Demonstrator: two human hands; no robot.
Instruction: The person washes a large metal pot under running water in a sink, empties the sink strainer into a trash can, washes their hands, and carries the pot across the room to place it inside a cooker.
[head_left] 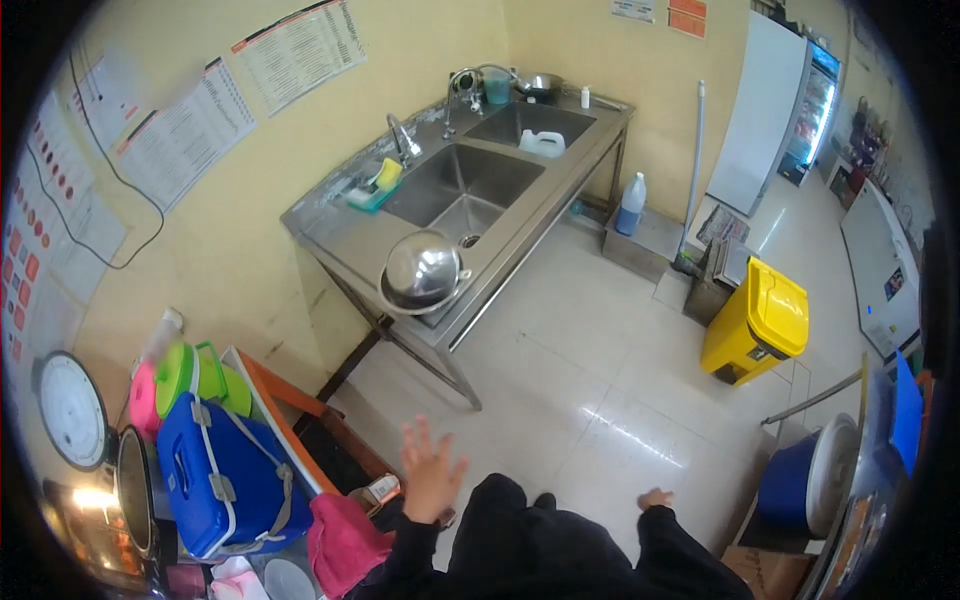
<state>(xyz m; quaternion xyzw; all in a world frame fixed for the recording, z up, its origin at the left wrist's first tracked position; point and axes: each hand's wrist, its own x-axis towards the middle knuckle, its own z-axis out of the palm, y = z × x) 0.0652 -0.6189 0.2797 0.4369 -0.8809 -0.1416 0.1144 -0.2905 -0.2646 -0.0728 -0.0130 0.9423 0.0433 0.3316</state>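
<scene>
My left hand point(430, 472) is raised at the lower middle with its fingers spread and nothing in it, nearest to a pink cloth point(345, 543) and the orange-edged shelf point(280, 425). To the right, my right hand point(655, 497) hangs over the tiled floor, small in view, with fingers apart and holding nothing. Ahead stands a steel double sink point(500, 222). Metal bowls point(423, 268) rest on its near corner. A yellow sponge point(389, 174) lies by the tap, and a white jug point(542, 144) is at the far basin.
A yellow bin point(757, 322) stands on the right, with a mop handle point(697, 160) and a bottle of blue liquid point(631, 204) behind it. A blue cooler box point(225, 478) is at lower left. A blue container point(800, 483) sits at lower right, and a chest freezer point(880, 265) beyond.
</scene>
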